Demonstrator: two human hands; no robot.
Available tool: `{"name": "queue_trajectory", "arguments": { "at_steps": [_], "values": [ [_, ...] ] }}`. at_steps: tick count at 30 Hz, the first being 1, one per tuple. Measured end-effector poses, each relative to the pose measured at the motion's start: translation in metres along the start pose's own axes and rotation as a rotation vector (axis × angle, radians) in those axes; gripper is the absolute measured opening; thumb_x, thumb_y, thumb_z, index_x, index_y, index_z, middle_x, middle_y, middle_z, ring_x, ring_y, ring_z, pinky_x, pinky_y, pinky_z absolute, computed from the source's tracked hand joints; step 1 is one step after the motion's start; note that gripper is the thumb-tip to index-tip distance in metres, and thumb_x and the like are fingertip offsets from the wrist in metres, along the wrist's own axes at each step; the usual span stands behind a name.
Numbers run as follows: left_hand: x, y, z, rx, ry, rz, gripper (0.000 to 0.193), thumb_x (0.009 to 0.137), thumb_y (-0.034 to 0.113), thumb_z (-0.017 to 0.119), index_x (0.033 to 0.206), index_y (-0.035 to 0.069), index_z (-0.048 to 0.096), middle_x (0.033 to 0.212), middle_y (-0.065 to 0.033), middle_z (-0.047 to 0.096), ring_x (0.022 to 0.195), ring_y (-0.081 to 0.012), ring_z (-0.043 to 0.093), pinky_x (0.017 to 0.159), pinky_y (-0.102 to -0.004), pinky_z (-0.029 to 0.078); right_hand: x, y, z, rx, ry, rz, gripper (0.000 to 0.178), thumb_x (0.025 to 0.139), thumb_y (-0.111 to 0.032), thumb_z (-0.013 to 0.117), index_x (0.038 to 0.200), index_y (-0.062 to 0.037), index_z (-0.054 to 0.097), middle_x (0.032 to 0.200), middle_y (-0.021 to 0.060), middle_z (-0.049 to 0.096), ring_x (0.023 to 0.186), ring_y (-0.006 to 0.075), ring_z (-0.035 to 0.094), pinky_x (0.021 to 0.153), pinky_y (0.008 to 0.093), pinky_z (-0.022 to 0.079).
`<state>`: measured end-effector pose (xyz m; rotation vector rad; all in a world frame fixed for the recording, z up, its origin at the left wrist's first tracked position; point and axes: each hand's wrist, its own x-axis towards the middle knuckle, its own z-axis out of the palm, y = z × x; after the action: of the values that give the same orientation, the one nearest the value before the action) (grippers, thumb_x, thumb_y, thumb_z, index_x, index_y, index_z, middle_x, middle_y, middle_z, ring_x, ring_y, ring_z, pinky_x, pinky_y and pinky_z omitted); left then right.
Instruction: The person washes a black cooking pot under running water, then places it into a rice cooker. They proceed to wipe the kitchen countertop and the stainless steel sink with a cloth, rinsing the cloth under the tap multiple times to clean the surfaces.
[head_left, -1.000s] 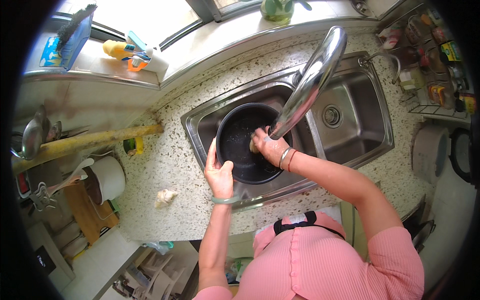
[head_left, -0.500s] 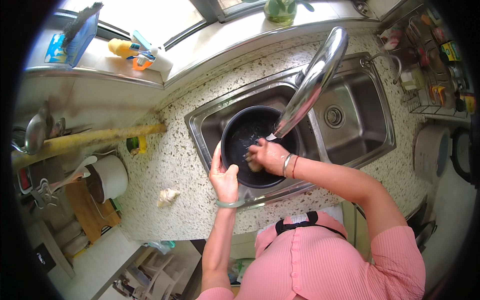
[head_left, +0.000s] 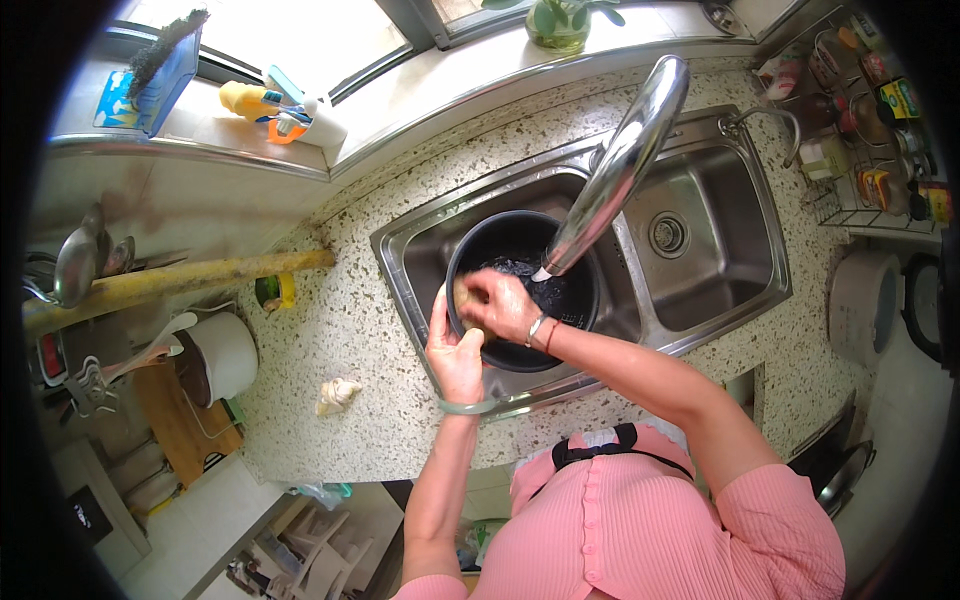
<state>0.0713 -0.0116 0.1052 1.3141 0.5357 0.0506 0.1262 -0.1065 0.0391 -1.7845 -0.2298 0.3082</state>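
Black round deep pot [head_left: 485,240] stands in the stainless-steel sink [head_left: 425,255], just beyond your left hand [head_left: 456,362], whose thumb and fingers pinch its near-left rim. Your right hand [head_left: 505,306], inside the pot, curls around a blurred tan wad [head_left: 466,300] near your left thumb. An arching chrome faucet [head_left: 615,165] ends just beyond your right-hand grip.
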Motion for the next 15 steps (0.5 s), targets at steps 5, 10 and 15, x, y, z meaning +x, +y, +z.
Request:
{"name": "queue_trajectory", "arguments": {
  "at_steps": [5, 10, 15],
  "values": [
    [-0.001, 0.001, -0.008, -0.024, -0.01, 0.006, 0.07, 0.074, -0.02, 0.046, 0.141, -0.003, 0.038, 0.135, -0.0123, 0.05, 0.118, -0.0192, 0.053, 0.099, -0.0301, 0.045, -0.017, -0.002, -0.003, 0.206, -0.294, 0.257, 0.031, 0.079, -0.023, 0.072, 0.099, -0.0005, 0.068, 0.09, 0.016, 0.07, 0.079, 0.0228, 0.068, 0.075, 0.0325, 0.053],
    [-0.013, 0.005, 0.001, 0.047, -0.024, -0.002, 0.074, 0.072, -0.018, 0.044, 0.144, -0.002, 0.035, 0.137, -0.0114, 0.049, 0.115, -0.0161, 0.054, 0.095, -0.0264, 0.046, 0.013, 0.009, 0.008, 0.594, 0.106, 0.481, 0.024, 0.077, -0.016, 0.073, 0.091, 0.0025, 0.066, 0.081, 0.0054, 0.067, 0.073, 0.0132, 0.063, 0.069, 0.0294, 0.052],
    [-0.018, 0.002, -0.001, 0.033, 0.004, 0.029, 0.076, 0.071, -0.017, 0.043, 0.144, -0.001, 0.035, 0.136, -0.0099, 0.049, 0.115, -0.0163, 0.054, 0.094, -0.0264, 0.046, 0.032, 0.032, -0.007, 0.949, 0.583, 0.712, 0.017, 0.083, -0.01, 0.066, 0.097, -0.0011, 0.063, 0.085, 0.0067, 0.064, 0.075, 0.0179, 0.064, 0.062, 0.0272, 0.054]
  ]
}}
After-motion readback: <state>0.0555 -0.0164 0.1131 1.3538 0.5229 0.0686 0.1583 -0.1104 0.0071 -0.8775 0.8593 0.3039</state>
